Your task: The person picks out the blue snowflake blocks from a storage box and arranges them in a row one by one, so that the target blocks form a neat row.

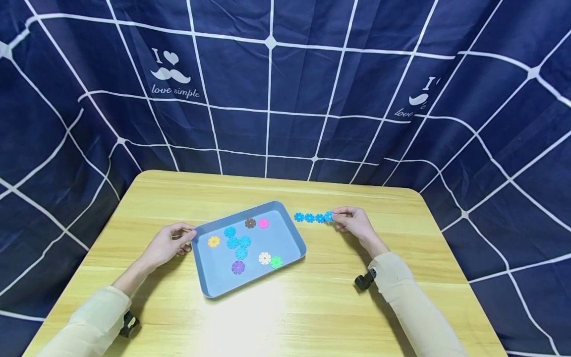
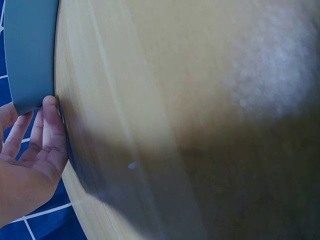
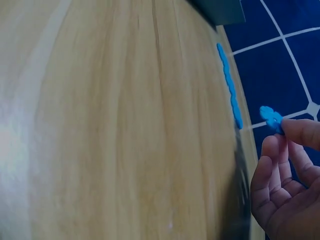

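Observation:
A blue notched plastic disc is pinched between thumb and fingers of my right hand. In the right wrist view this disc is raised above the table, apart from a row of blue discs lying flat. The row runs just right of the tray. My left hand grips the left corner of the grey-blue tray, thumb at the rim; the left wrist view shows its fingers at the tray wall.
Inside the tray lie several light-blue discs, plus yellow, brown, pink, purple, cream and green ones. A dark blue gridded curtain hangs behind the wooden table.

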`<state>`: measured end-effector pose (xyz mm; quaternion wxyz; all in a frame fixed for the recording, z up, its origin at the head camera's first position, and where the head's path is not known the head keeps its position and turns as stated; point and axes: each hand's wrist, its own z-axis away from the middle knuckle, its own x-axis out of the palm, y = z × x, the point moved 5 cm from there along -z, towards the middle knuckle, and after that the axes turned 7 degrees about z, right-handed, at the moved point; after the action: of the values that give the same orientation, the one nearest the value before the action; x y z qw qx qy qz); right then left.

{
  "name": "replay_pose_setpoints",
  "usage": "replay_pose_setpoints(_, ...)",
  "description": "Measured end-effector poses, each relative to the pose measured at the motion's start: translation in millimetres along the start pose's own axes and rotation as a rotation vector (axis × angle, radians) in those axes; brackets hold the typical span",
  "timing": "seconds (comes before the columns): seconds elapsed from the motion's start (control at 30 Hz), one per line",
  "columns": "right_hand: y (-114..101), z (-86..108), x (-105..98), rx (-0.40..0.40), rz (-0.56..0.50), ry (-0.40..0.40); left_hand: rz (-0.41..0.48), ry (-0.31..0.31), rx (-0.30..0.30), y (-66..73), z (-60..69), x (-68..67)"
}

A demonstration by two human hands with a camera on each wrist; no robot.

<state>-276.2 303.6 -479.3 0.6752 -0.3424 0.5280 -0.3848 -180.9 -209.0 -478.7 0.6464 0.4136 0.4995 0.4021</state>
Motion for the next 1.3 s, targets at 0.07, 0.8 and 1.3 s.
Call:
replay_pose_setpoints(0.07,3,-2.1,-1,0.016,0.009,0.000,0.005,0.002,0.000,-0.6,-0.6,-0.3)
replay_pose_setpoints(0.8,9,-17.6,0,0.061,0.131,-0.024,0.005,0.000,0.008,-3.1,-0.2,0.2)
replay_pose_setpoints(1.3,11,-19.8,0,0.082,0.147,-0.009,0.017,-0.003,0.005,-2.4,-0.4,0.4)
